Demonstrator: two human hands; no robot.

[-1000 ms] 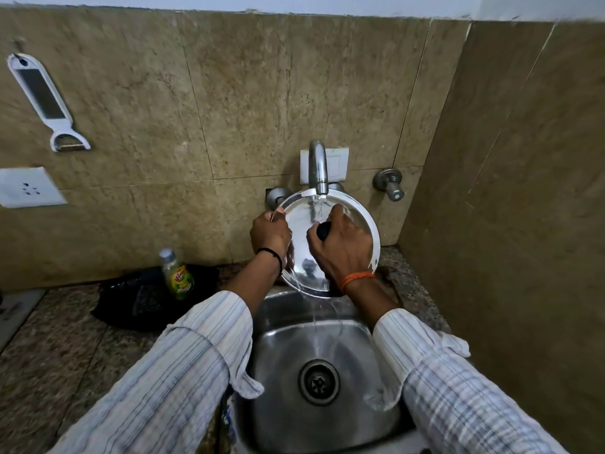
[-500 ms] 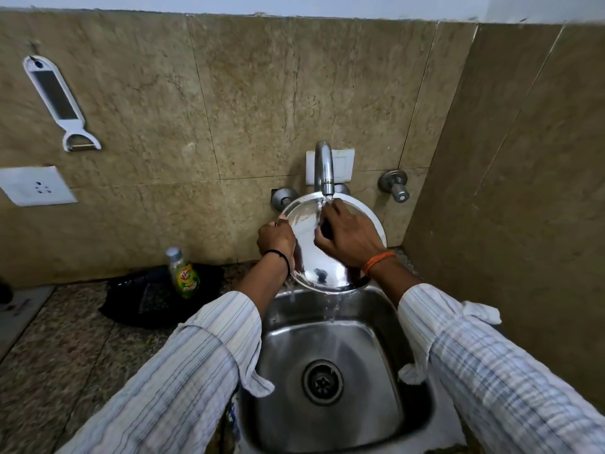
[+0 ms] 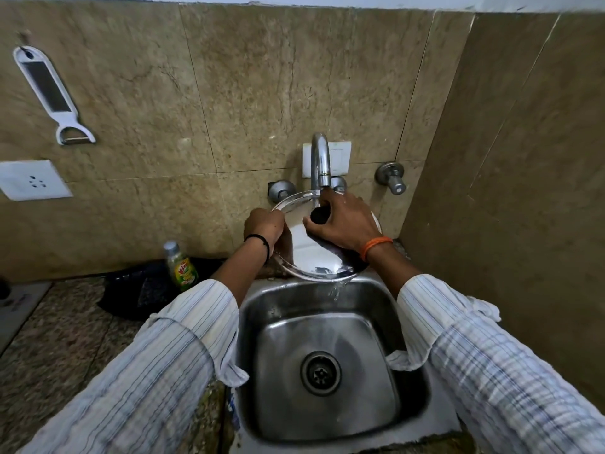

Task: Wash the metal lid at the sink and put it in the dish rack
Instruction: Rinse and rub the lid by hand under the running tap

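A round shiny metal lid (image 3: pixel 311 253) with a black knob (image 3: pixel 319 215) is tilted under the chrome tap (image 3: pixel 320 162), above the back of the steel sink (image 3: pixel 327 362). Water runs from the spout onto the lid and drips off its lower rim into the basin. My left hand (image 3: pixel 264 226) grips the lid's left rim. My right hand (image 3: pixel 343 224) lies across the lid's face with its fingers around the knob. No dish rack is in view.
A green dish-soap bottle (image 3: pixel 181 268) stands on a black mat (image 3: pixel 140 290) on the granite counter to the left. Two tap valves (image 3: pixel 391 176) stick out of the tiled wall. A white peeler (image 3: pixel 49 93) and a socket (image 3: pixel 32 180) are on the wall. A tiled side wall closes the right.
The lid has tipped flatter under the spout, and my right hand has slid up its face toward the knob. My left hand keeps its hold on the rim.
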